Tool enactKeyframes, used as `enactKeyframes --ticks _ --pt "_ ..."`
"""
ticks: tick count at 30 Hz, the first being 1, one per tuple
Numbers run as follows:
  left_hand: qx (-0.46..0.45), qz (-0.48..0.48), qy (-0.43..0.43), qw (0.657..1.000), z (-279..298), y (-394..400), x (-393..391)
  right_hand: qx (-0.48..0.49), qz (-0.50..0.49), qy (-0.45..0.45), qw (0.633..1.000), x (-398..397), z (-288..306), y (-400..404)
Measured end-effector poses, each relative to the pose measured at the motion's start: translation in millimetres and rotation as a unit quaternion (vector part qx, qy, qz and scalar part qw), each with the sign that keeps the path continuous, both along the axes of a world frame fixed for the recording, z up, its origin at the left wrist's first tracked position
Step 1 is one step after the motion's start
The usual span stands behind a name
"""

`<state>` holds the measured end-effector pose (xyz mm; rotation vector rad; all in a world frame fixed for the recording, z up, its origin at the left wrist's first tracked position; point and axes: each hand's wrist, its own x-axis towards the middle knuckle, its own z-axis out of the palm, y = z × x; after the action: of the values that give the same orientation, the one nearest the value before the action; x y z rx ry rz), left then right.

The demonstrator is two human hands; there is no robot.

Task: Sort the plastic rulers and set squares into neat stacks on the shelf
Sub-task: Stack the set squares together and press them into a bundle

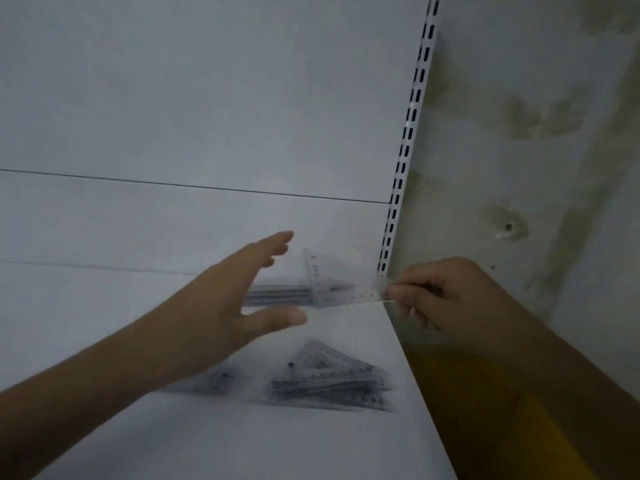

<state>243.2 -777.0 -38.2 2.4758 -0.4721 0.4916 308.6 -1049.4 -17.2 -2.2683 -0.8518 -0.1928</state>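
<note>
Left hand (pixel 221 306) at about nine o'clock of the held piece, fingers (pixel 273 242) straight and spread, thumb apart, holding nothing, hovering over the shelf (pixel 104 323). Behind it, toward twelve o'clock, a back stack of clear rulers (pixel 277 294), long axis running nine to three. Nearer, at six o'clock, a heap of set squares (pixel 332 379), blurred, edges not squared up. Between the hands, a clear set square (pixel 332 289), lifted, its lower edge lying nine to three, one corner up toward eleven. Right hand (pixel 446 296) at three o'clock, fingers curled and pinching that piece's right tip. Probably a hand-over or steadying next: free end pointing at the left hand, the nearer one.
</note>
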Motion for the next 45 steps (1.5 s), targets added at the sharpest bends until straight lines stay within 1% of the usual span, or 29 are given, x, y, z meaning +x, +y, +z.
enactKeyframes --ticks 1,3,4,6,8,10,13,15,17,18,21,23,24,25,27,29,32,33,34,35,37,39,40,41,43,44,45 --pt "-0.018 0.009 -0.035 0.999 6 6 -3 -0.001 0.04 0.019 0.999 -1 1 18" --pt "-0.013 0.024 -0.081 0.996 10 19 -11 -0.002 0.107 0.059 0.993 -3 2 53" --pt "0.005 0.042 -0.093 0.995 10 26 -15 0.004 0.132 0.086 0.987 -4 3 69" --pt "0.085 0.1 -0.113 0.985 4 42 -24 0.014 0.165 0.136 0.977 -5 0 95" --pt "0.166 0.141 -0.116 0.969 -1 59 -35 0.017 0.182 0.173 0.968 -5 -2 117" --pt "0.225 0.141 -0.113 0.957 -3 73 -46 0.025 0.187 0.213 0.959 -2 -2 134" --pt "0.26 0.137 -0.123 0.948 1 86 -56 0.002 0.189 0.252 0.949 1 1 154" --pt "0.258 0.138 -0.112 0.95 3 90 -58 -0.022 0.183 0.239 0.953 0 2 163" --pt "0.227 0.145 -0.096 0.958 5 97 -58 -0.03 0.177 0.194 0.964 0 2 168" --pt "0.195 0.142 -0.092 0.966 5 100 -57 -0.032 0.177 0.152 0.972 -1 3 168" --pt "0.062 0.129 -0.067 0.987 9 104 -50 -0.054 0.164 -0.008 0.985 0 1 165" --pt "-0.029 0.12 -0.03 0.992 11 103 -41 -0.085 0.14 -0.078 0.983 -1 1 162" --pt "-0.06 0.111 -0.006 0.992 12 103 -39 -0.09 0.131 -0.079 0.984 -1 1 162" --pt "-0.075 0.096 0.02 0.992 13 103 -36 -0.077 0.124 -0.056 0.988 -1 1 162" --pt "-0.06 0.065 0.065 0.994 12 104 -33 0.005 0.108 0.019 0.994 1 5 162" --pt "-0.037 0.047 0.086 0.995 9 103 -31 0.093 0.086 0.071 0.989 1 10 166" --pt "-0.027 0.038 0.084 0.995 8 103 -26 0.17 0.081 0.098 0.977 -6 16 181" --pt "-0.039 0.022 0.095 0.994 9 103 -24 0.185 0.09 0.096 0.974 -10 18 186" --pt "-0.072 -0.004 0.115 0.991 9 103 -22 0.196 0.105 0.095 0.97 -15 22 190" --pt "-0.12 -0.03 0.133 0.983 9 103 -21 0.198 0.125 0.094 0.968 -21 25 193" --pt "-0.225 -0.066 0.134 0.963 9 104 -19 0.168 0.157 0.081 0.97 -29 27 191" --pt "-0.301 -0.082 0.094 0.945 7 103 -20 0.079 0.162 0.02 0.983 -33 20 182" --pt "-0.308 -0.081 0.063 0.946 6 102 -20 0.039 0.165 -0.001 0.985 -34 15 176" --pt "-0.297 -0.077 0.035 0.951 3 103 -20 0.019 0.172 -0.001 0.985 -35 10 170" --pt "-0.255 -0.084 0.001 0.963 -4 108 -17 0.036 0.179 0.045 0.982 -34 0 163" --pt "-0.211 -0.1 -0.013 0.972 -7 111 -14 0.031 0.177 0.024 0.983 -33 -8 160" --pt "-0.142 -0.108 -0.031 0.983 -11 115 -9 -0.003 0.165 -0.057 0.985 -30 -15 159"
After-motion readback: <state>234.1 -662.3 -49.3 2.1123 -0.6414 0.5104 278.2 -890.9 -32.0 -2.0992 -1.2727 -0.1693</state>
